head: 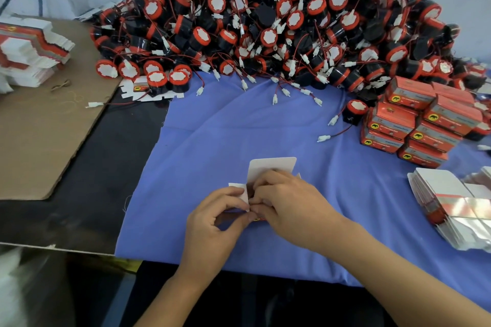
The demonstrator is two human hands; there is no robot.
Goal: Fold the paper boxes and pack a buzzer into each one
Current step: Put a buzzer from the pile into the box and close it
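White paper box (271, 167) gripped by left hand (215, 218), right hand (287, 199).

Left grip (212, 220) and right grip (289, 202) are bare, like both forearms (385, 268).

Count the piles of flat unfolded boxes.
2. The left pile sits on the brown cardboard; the right pile on the blue cloth by the edge. More may be hidden under the buzzers.

Dark tabletop (119, 167) under a blue cloth (239, 127) at right and a brown cardboard sheet (47, 135) with flat box blanks (34, 48) at left. On the cloth: heaped buzzers (265, 21) behind, packed orange boxes (425, 125) and more blanks (449, 194) at right, a half-folded paper box (271, 166) in front.
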